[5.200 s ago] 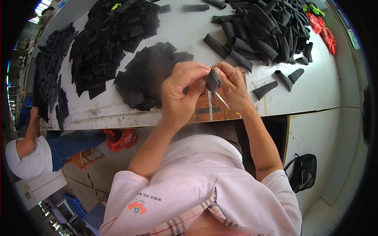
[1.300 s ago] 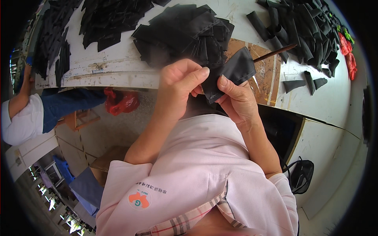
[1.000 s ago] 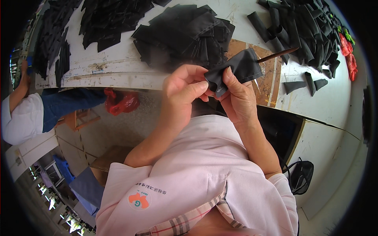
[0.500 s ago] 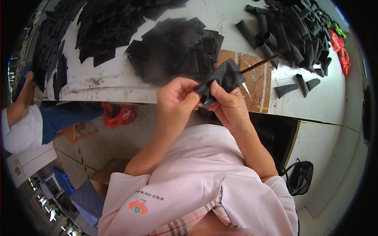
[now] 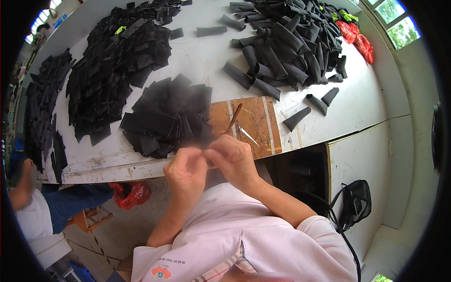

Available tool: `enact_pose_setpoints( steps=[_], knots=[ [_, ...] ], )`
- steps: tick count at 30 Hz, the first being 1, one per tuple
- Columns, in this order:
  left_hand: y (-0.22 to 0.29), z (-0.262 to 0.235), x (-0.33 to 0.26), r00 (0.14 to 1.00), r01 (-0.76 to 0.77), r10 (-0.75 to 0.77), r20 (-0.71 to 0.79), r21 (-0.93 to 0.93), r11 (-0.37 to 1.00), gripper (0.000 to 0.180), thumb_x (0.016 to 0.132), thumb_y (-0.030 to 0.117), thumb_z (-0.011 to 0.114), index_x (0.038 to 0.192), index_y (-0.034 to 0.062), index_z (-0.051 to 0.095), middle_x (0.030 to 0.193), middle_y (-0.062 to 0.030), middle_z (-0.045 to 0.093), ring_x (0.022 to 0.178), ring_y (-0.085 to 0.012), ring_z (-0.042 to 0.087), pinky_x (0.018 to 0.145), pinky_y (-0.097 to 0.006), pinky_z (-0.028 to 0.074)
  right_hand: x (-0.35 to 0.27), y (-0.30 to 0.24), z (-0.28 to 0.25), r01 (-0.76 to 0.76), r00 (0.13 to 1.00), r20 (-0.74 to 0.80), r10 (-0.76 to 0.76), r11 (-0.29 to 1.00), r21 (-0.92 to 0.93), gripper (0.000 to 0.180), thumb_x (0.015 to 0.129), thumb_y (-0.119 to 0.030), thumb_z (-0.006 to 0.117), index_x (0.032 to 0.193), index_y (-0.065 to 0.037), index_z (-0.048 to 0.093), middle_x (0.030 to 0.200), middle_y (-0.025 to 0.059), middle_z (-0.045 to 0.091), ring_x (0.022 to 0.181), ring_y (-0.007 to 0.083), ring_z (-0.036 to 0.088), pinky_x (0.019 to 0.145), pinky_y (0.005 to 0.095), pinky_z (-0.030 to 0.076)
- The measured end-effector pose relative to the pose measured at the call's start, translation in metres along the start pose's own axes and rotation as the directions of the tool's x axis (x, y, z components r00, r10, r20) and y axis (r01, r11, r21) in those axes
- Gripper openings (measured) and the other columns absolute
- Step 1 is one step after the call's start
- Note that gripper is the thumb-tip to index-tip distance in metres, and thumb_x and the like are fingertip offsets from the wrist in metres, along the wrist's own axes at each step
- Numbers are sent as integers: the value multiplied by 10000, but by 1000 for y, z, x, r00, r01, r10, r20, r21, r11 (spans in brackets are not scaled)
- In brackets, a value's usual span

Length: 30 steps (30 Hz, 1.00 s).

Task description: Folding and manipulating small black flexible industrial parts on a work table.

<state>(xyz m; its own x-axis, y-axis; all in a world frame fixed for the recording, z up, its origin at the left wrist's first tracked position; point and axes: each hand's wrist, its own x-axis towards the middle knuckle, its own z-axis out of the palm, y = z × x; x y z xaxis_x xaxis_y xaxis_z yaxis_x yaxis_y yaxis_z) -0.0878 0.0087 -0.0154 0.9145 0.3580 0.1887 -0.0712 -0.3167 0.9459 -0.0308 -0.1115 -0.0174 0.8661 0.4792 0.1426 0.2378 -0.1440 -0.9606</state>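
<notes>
Black cloth pieces (image 5: 162, 115) lie heaped just beyond your left hand (image 5: 185, 169), whose fingertips meet those of your right hand (image 5: 235, 160); that meeting point is blurred, whatever sits between is hidden, and I can't tell whether either grips anything. You're across the front edge of the white table (image 5: 202, 61), with open room stretching from that heap toward the black fabric tubes (image 5: 286, 47). Slim and dark brown, the stick (image 5: 235, 117) slants up past your right knuckles over a scuffed brown board (image 5: 267, 123), lower end covered.
</notes>
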Motion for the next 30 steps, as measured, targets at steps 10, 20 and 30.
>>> enact_pose_setpoints(
  steps=[10, 20, 30],
  knots=[
    [-1, -7, 16, 853, 422, -509, 119, -732, 535, 225, 673, -69, 571, 880, 2, 517, 688, -53, 583, 479, -48, 459, 402, -155, 310, 8, 9, 8, 95, 988, -108, -112, 984, -149, 62, 724, -59, 589, 740, -7, 559, 665, 64, 511, 557, 176, 519, 496, 269, 422],
    [-11, 11, 7, 963, 155, -163, -215, -56, 986, 146, 694, -88, 485, 824, -28, 514, 694, -24, 561, 556, -40, 490, 464, -183, 385, 2, 3, 11, -580, 784, 449, 428, 247, 776, 163, 833, -204, 574, 724, -95, 519, 640, -44, 466, 564, 30, 384, 482, 161, 312],
    [18, -3, -5, 762, 625, -106, 638, -769, -133, 297, 722, -118, 504, 996, -18, 450, 818, -68, 567, 416, -20, 397, 348, -130, 252, -8, 2, -13, -446, 893, 390, 226, 326, 833, 152, 828, -198, 577, 752, -82, 514, 778, -30, 494, 659, 49, 426, 618, 190, 373]
  ],
)
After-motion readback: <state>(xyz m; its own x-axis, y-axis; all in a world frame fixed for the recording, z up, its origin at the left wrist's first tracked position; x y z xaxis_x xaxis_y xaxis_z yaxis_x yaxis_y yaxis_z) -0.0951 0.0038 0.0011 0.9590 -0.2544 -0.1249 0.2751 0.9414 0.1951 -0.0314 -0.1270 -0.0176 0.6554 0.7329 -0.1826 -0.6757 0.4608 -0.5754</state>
